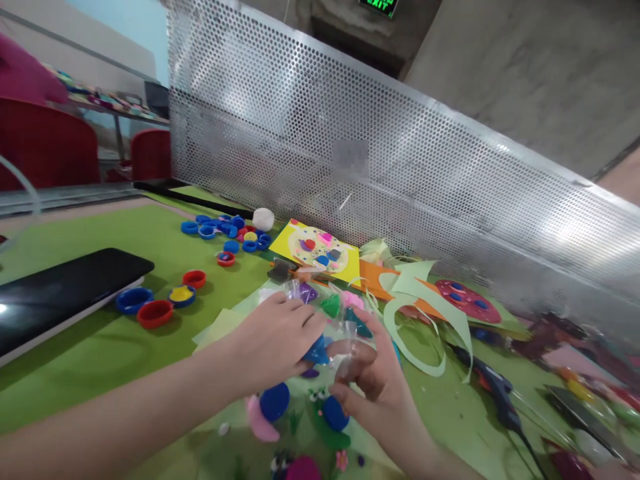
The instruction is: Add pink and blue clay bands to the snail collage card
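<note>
My left hand (280,333) is closed around a small clear plastic bag with a blue lump of clay (317,350) in it. My right hand (377,383) pinches the bag's clear plastic (350,333) from the other side, fingers curled. Just beyond the hands lie more bagged lumps: purple (307,292), green (331,305) and pink (353,300). Below them is a sheet bearing small clay figures: a pink curved body with a blue disc (275,401), a green one with googly eyes and a blue disc (335,413), and a magenta disc (303,469) at the bottom edge.
A phone (60,287) lies left, beside red and blue bottle caps (156,313). More blue caps (220,225) sit farther back near a white ball (263,219). A yellow card (320,253), paper cut-outs (415,333) and a glue gun (493,387) lie before a perforated metal screen (400,153).
</note>
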Tool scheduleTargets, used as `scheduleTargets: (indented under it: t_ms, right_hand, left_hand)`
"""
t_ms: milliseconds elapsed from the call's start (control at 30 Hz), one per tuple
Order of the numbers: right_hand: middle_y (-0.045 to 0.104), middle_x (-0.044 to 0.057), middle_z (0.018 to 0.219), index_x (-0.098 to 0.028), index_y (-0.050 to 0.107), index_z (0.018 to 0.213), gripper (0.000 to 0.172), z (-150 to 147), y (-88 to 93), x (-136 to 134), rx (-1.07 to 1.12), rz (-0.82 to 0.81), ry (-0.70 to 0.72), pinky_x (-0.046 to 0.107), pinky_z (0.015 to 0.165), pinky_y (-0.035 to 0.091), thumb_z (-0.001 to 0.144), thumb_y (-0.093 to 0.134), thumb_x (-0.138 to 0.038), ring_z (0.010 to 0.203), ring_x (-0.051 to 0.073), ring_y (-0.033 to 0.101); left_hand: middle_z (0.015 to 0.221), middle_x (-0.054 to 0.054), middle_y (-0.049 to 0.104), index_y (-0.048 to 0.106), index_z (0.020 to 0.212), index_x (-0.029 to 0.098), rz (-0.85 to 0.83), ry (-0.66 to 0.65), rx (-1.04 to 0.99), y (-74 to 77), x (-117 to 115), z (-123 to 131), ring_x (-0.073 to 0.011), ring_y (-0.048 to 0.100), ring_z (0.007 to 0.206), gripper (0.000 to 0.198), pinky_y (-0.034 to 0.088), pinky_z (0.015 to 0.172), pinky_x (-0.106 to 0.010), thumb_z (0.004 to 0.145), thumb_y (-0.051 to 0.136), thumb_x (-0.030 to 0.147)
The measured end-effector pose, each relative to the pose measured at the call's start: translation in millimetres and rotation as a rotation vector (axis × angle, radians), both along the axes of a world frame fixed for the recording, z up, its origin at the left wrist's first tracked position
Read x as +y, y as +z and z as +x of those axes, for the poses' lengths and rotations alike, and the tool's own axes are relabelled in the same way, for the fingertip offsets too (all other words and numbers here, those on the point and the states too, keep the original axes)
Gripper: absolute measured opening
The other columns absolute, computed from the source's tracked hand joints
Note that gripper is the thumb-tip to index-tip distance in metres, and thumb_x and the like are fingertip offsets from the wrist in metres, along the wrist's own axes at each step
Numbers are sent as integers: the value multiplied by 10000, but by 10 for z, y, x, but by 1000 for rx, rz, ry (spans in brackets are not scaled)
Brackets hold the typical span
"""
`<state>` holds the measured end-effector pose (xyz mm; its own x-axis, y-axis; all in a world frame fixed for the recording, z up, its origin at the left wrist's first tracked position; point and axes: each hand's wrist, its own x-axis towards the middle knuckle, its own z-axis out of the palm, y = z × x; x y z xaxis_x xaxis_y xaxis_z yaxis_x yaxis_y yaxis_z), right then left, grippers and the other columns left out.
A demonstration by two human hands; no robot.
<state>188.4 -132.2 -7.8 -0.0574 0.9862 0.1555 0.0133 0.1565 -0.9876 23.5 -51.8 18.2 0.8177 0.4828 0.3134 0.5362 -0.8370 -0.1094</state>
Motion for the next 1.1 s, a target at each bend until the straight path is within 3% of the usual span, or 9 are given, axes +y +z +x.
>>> scheduleTargets:
  t_ms: [200,333,433,567,667,767,1100]
  right_hand:
    - [555,-31,886,-352,118,1355,929,24,23,-30,-39,-27,115,233,575,421,658,664,-72,587,72,483]
    - [525,-50,790,-351,109,1374,941,66,46,-36,-72,-116,165,200,502,355,667,684,-114,559,72,447]
    - [522,-50,744,-318,232,1341,833,103,20,26,-81,-108,152,182,462,329,674,718,-203,537,74,442]
    - [542,-22,800,-287,342,1259,607,151,2,128,-111,56,45,229,560,441,748,670,-275,640,113,521]
    - [548,18,959,-306,338,1258,551,156,33,141,-208,182,-26,261,602,489,785,610,-224,636,105,527]
    - [548,41,1033,-306,380,1226,512,134,38,107,-318,248,2,277,631,511,777,571,-149,657,110,542]
    - [575,-21,785,-297,234,1361,747,146,-98,68,-573,233,99,306,679,485,732,576,-84,642,144,529]
  left_hand:
    - [718,-40,635,551,821,158,165,-45,-61,-90,-47,21,-224,591,649,103,367,584,-344,725,571,191]
    - [720,-31,633,548,828,164,188,-69,-71,-101,-69,42,-208,582,647,94,353,591,-339,745,511,140]
    - [759,-34,645,549,850,165,132,-52,-10,-76,-33,34,-219,596,682,105,369,613,-346,746,555,180]
    - [885,-70,659,534,935,145,63,-12,14,-40,90,-34,-256,613,794,291,402,660,-365,707,663,272]
    - [921,-99,659,520,975,129,44,37,9,-32,164,-79,-275,618,828,357,415,671,-376,701,688,286]
    - [906,-95,658,521,974,129,43,24,26,-36,153,-74,-275,618,823,357,419,672,-380,706,681,303]
    - [842,-59,656,552,931,152,87,-23,74,-59,24,-23,-246,614,752,201,415,661,-383,739,564,210]
